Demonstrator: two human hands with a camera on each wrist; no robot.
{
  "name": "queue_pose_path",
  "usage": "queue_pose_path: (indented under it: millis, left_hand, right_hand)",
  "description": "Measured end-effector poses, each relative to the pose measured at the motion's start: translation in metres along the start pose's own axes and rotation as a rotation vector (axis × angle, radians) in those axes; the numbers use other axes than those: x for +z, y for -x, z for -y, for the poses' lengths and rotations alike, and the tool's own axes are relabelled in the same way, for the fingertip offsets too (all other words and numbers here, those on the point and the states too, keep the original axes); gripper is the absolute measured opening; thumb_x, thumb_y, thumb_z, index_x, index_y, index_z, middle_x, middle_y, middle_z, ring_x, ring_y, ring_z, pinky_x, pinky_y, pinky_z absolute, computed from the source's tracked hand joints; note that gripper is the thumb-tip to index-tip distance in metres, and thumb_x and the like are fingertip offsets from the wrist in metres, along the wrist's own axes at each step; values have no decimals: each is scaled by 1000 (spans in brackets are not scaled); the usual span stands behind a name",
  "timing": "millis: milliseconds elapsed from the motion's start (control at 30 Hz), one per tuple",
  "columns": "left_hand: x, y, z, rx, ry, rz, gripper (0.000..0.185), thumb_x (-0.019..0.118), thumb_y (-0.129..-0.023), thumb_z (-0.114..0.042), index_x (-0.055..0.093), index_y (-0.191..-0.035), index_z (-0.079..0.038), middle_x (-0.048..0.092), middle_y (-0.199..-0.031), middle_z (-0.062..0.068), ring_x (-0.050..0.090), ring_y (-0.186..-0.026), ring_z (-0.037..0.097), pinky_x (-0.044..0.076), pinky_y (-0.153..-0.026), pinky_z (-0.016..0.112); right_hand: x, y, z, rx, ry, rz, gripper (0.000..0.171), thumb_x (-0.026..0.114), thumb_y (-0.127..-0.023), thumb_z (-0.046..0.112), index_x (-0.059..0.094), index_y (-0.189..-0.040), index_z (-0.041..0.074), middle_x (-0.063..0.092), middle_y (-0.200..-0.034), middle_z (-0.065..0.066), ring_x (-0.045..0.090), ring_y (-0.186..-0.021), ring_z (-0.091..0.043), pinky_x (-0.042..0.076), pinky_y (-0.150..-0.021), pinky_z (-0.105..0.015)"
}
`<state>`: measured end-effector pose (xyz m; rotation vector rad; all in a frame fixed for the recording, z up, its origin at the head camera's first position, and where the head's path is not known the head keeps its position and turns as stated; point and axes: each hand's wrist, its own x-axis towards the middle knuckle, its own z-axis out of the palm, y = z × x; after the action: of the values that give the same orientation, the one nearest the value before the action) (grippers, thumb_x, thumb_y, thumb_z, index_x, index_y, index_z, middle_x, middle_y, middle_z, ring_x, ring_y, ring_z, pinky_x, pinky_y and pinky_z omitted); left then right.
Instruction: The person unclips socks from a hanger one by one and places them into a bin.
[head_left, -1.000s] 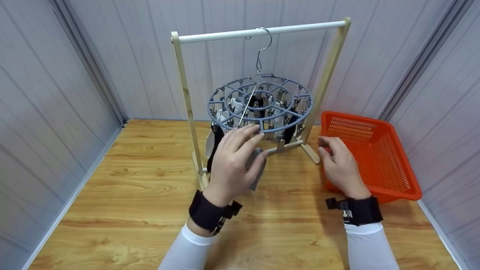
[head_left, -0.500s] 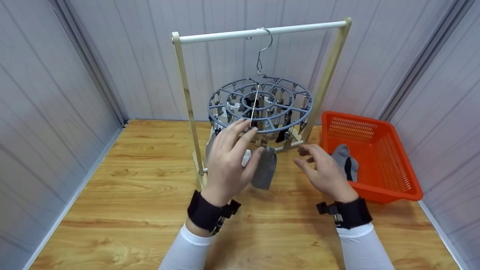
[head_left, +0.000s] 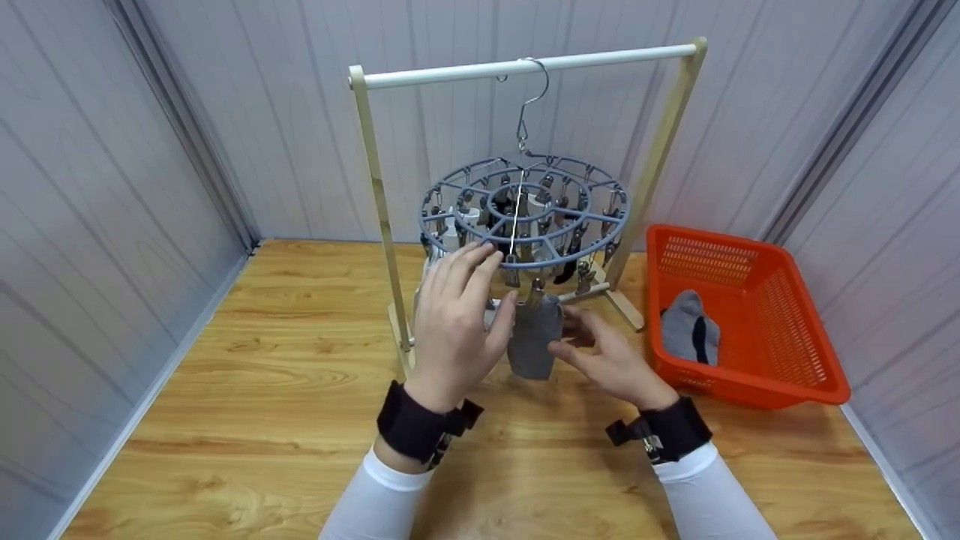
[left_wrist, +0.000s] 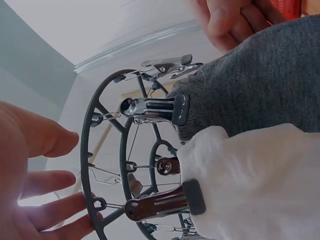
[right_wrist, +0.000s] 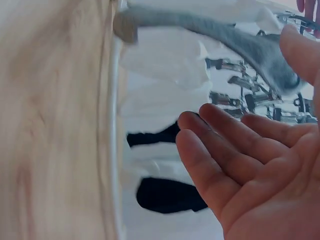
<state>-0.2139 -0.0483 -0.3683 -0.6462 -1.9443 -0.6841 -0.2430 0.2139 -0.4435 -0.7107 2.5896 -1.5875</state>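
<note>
My left hand [head_left: 459, 322] is at the front left rim of a round grey clip hanger [head_left: 541, 263], fingertips against the ring and thumb apart, as the left wrist view shows. A grey sock [head_left: 534, 343] hangs from a metal clip [left_wrist: 152, 109] at the front of the hanger. Right beside that sock is my right hand [head_left: 611, 366], its fingers loosely extended; whether they touch the fabric is unclear. In the left wrist view a white sock [left_wrist: 260, 182] hangs next to the grey one. Black socks [right_wrist: 170, 195] show farther back in the right wrist view.
The hanger's hook [head_left: 538, 86] hangs over the white bar [head_left: 615, 58] of a wooden stand [head_left: 379, 195]. An orange basket [head_left: 772, 322] stands at the right, holding a grey sock with a black stripe [head_left: 686, 330]. Panelled walls enclose the wooden table [head_left: 262, 420].
The hanger has turned, bringing the hanging grey sock rightward out from behind my left hand. My right hand has moved left from the basket to that sock, uncovering the striped sock in the basket.
</note>
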Motion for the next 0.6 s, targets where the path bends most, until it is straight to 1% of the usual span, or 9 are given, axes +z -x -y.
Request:
queue_pose_path:
  millis: [233, 333, 400, 500, 600]
  left_hand:
    - [1, 0, -5, -3, 9, 36, 41, 80, -100, -16, 73, -137, 1, 72, -141, 16, 64, -137, 36, 39, -128, 57]
    - [2, 1, -6, -10, 23, 45, 40, 79, -101, -17, 74, -136, 0, 72, -141, 16, 64, -137, 35, 38, -129, 56]
    - [3, 1, -7, -9, 34, 47, 40, 79, -101, -16, 74, -137, 1, 72, -142, 17, 64, -138, 35, 38, -129, 55]
    - [4, 2, -8, 2, 56, 47, 41, 80, -100, -16, 73, -137, 2, 72, -141, 18, 63, -139, 37, 40, -129, 53]
    - [5, 2, -8, 20, 72, 45, 42, 80, -100, -15, 73, -137, 3, 71, -141, 20, 63, -139, 38, 43, -126, 53]
  right_hand:
    - [11, -4, -5, 76, -113, 2, 62, 80, -105, 24, 54, -157, 1, 69, -148, -20, 68, -135, -36, 55, -115, -54]
    - [16, -4, -6, 91, -153, -13, 60, 80, -105, 21, 54, -155, -2, 69, -147, -23, 68, -135, -39, 56, -114, -53]
    - [20, -5, -8, 94, -171, -25, 63, 81, -104, 19, 53, -155, -4, 69, -147, -25, 69, -134, -40, 57, -113, -53]
    - [24, -6, -10, 96, -176, -45, 67, 82, -103, 19, 51, -157, -6, 69, -146, -25, 69, -132, -40, 58, -112, -52]
    - [26, -5, -11, 96, -163, -66, 64, 82, -104, 20, 55, -156, -5, 71, -142, -24, 71, -129, -38, 59, -110, -51]
